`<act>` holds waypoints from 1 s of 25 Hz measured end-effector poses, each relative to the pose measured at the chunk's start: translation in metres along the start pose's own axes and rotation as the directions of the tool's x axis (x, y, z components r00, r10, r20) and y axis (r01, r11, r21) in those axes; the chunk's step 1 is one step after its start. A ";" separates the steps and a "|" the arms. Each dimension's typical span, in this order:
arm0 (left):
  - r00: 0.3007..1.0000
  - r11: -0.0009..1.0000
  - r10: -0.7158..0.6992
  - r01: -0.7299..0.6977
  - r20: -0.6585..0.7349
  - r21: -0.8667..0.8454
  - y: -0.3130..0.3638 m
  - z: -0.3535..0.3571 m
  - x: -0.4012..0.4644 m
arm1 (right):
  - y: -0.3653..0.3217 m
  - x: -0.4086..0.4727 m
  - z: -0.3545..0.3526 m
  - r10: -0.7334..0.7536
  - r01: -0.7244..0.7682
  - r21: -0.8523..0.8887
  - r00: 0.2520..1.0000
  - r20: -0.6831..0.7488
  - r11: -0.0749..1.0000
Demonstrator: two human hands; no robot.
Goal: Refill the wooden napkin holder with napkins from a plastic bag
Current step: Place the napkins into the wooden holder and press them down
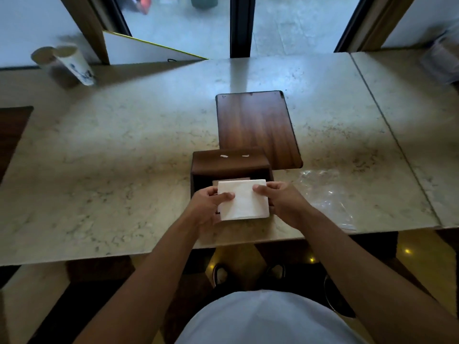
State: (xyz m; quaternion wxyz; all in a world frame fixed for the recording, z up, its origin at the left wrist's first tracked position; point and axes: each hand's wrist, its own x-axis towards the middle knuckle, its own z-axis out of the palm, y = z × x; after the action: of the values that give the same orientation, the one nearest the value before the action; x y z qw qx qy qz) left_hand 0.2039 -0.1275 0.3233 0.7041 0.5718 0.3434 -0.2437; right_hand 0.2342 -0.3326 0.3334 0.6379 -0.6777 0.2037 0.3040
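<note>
Marble table (124, 150) by a window carries the open holder (229, 163), its lid (255, 127) lying just behind and the emptied bag (325, 194) to the right. Left hand (207, 207) and right hand (283, 202) each pinch one side of the napkins (242, 199), grip closed, stack held over the holder's opening. Best now: keep the stack level and square to the walls, lower evenly, then release both sides together.

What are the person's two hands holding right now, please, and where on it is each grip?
A stack of white napkins, over the open wooden holder. The left hand grips its left edge, the right hand its right edge, thumbs on top.
</note>
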 end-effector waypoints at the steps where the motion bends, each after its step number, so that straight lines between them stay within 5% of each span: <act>1: 1.000 1.000 -0.008 0.007 -0.015 -0.019 0.001 -0.003 0.001 | 0.000 0.003 0.005 0.016 -0.016 0.017 1.000 -0.017 1.000; 7: 0.996 1.000 0.019 -0.018 -0.090 0.017 0.019 -0.006 0.011 | -0.004 0.024 0.012 0.031 -0.023 0.199 0.999 -0.041 0.980; 12: 0.985 0.997 0.072 -0.066 -0.156 0.040 0.033 -0.003 0.033 | -0.016 0.055 0.017 0.010 0.003 0.167 0.997 -0.073 0.986; 25: 0.930 0.921 0.139 0.004 -0.339 0.388 0.002 -0.003 0.076 | 0.008 0.092 0.028 -0.076 -0.024 -0.350 0.960 -0.271 0.936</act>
State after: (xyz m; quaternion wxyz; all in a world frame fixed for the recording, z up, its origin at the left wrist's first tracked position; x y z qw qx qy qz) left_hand 0.2536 -0.1199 0.2663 0.5120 0.7446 0.3922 -0.1721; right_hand 0.2925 -0.2958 0.2656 0.4759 -0.8190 0.2256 0.2277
